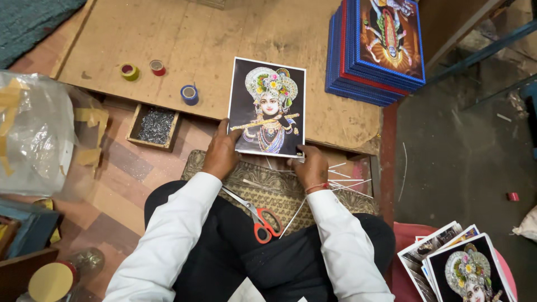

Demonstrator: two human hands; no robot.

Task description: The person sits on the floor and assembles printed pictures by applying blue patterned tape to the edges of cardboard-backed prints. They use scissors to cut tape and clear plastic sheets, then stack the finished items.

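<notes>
We hold a glossy picture print [268, 106] of a flute-playing figure by its lower edge, our left hand [221, 154] pinching the bottom left corner and our right hand [311, 168] gripping the bottom right; its upper part lies on the wooden board [184, 39]. Red-handled scissors [258, 215] rest on our lap, and a stack of blue frames [375, 50] stands near the print's right side

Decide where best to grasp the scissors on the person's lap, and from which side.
Grip the red handle loops, coming from the person's right. The scissors lie flat, blades pointing up-left beneath the left sleeve, so the loops are the exposed, blunt end.
</notes>
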